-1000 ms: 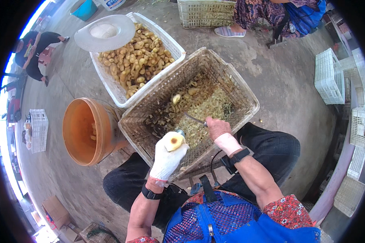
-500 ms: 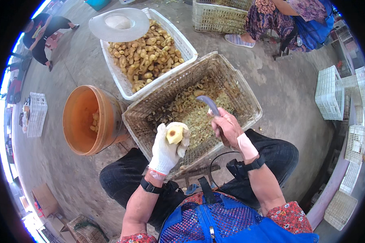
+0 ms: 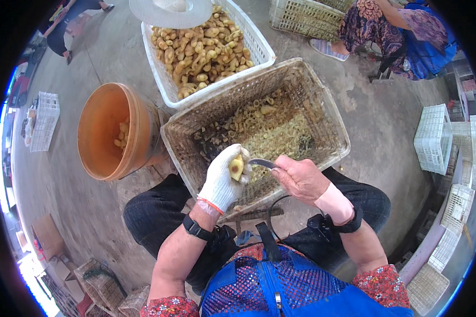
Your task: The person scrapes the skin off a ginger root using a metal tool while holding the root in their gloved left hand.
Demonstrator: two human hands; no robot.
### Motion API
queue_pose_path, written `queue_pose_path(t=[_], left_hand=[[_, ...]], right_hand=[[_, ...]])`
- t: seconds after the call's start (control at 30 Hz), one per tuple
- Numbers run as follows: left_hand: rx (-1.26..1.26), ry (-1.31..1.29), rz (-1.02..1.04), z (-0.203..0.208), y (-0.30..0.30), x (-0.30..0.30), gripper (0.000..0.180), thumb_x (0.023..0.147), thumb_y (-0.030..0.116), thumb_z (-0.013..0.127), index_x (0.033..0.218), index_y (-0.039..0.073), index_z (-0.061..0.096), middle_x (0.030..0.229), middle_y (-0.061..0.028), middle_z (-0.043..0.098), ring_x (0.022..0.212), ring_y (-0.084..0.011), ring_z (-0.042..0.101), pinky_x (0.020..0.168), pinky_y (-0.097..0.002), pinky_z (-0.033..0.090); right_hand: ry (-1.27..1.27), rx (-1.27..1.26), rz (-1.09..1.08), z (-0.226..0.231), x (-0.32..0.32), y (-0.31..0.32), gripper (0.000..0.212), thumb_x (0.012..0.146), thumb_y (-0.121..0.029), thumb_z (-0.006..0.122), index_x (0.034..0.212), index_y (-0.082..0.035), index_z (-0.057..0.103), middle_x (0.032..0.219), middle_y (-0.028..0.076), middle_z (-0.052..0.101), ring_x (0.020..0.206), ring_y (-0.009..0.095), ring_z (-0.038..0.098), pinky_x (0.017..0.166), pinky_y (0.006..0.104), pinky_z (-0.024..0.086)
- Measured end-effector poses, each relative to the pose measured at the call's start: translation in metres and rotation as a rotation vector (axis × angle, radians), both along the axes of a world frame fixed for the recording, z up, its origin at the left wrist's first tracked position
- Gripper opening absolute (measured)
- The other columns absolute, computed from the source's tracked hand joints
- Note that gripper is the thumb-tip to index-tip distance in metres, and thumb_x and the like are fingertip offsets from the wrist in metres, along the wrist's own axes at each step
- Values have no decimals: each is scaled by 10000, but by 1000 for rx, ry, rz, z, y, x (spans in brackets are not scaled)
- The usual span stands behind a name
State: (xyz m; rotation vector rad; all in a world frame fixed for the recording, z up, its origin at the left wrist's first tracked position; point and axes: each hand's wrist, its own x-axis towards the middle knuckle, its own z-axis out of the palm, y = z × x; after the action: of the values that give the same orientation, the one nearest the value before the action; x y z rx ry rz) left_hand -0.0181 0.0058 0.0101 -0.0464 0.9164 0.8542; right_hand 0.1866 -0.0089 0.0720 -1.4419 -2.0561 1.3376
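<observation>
The gloved left hand, over the crate's near-left corner, curls round a peeled root piece, while the bare right hand is closed on a curved knife.

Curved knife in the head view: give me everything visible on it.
The curved knife has a slim, dark grey, metal-looking blade that arches slightly upward in the picture and narrows to its tip. The right hand grips it, with the handle mostly hidden in the fist. The blade points left over the open plastic crate, its tip close to the gloved left hand and the pale yellow ginger piece held there. Whether the tip touches the glove, I can't tell.
</observation>
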Motion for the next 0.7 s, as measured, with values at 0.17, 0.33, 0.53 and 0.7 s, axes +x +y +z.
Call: queue_pose_path(t=[0.17,0.33,0.53,0.7], left_hand=[[-11,132,4,-9,-2,2,175,866,255,650,863,86,605,756,-27,606,606,-129,543,452,-233,360],[15,306,-44,-15,-2,7,152,857,262,666,860,118,617,789,-16,636,610,-115,542,460,-236,365],[-5,380,-105,-10,-1,10,136,849,259,673,864,134,623,793,-10,638,641,-109,541,471,-255,372],[27,415,-121,-15,-3,7,130,858,259,657,862,133,623,766,-7,614,635,-105,522,483,-255,362]], right_hand=[[1,64,-57,-19,-13,-4,150,966,-220,489,952,-73,464,663,211,559,659,449,571,556,513,420],[-213,159,0,-16,-20,-7,188,962,-244,503,900,-72,460,624,185,560,615,404,592,510,494,442],[-311,245,54,-21,-21,-9,208,970,-251,464,896,-56,456,597,189,586,588,396,616,507,493,486],[-271,167,48,-23,-24,-8,217,972,-248,457,896,-45,460,598,202,582,605,414,613,520,506,482]])
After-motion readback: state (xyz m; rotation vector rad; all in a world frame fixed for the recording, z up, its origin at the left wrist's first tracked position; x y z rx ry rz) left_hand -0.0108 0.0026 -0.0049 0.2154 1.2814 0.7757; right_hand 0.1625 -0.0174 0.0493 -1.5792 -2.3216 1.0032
